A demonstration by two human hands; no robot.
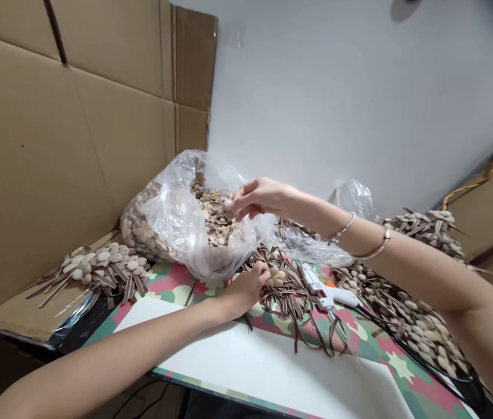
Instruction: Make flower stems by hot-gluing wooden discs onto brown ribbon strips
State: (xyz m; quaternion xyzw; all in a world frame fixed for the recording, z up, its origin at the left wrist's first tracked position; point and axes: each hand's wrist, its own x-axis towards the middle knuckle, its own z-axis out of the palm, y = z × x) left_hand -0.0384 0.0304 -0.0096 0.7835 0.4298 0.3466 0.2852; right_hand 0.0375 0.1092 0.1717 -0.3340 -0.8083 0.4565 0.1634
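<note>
My right hand [260, 196] hangs over the mouth of a clear plastic bag [171, 203] filled with small beige, petal-like pieces [215, 216]. Its fingers are pinched together, with a pale, blurred bit at their tips. Lower down, my left hand [246, 291] is closed, thumb and fingers together, beside a small beige petal cluster [276, 277]. The fingertips touch this cluster and seem to grip it. Around it lies a tangle of brown striped ribbon strips [287, 299]. A white glue gun [327, 291] with an orange trigger lies just right of the ribbons.
Beige petal clusters with ribbon tails [102, 265] are heaped on cardboard at the left. Another large heap [416, 320] lies at the right beside a black cord. A white sheet [281, 372] covers the front of the patterned table. Cardboard walls [75, 134] stand at the left.
</note>
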